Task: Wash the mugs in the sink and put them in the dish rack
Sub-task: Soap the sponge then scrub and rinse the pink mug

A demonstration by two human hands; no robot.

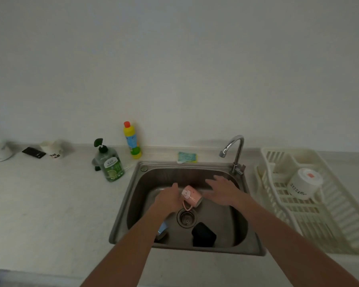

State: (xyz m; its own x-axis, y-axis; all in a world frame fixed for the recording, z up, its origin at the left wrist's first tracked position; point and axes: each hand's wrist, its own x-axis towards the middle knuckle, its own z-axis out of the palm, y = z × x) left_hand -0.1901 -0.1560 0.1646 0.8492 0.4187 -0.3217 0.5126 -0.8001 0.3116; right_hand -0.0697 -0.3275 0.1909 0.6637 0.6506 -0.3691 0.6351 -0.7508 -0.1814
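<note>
In the lower centre of the frame, the left hand point(167, 198) grips a pink mug point(191, 195) over the sink point(133, 204). The mug lies on its side, its handle pointing down toward the drain point(187, 218). The right hand point(221, 190) is just right of the mug with fingers spread and straight, holding nothing. A black mug point(203, 235) lies in the sink near the lower edge, and a bluish item point(162, 230) is partly hidden under the left arm. At the right, a white mug point(304, 183) lies in the rack point(340, 214). The tap point(234, 150) stands behind the sink. On the table point(50, 204) are a green soap bottle point(110, 162), a yellow bottle point(132, 139) and a sponge point(187, 157).
</note>
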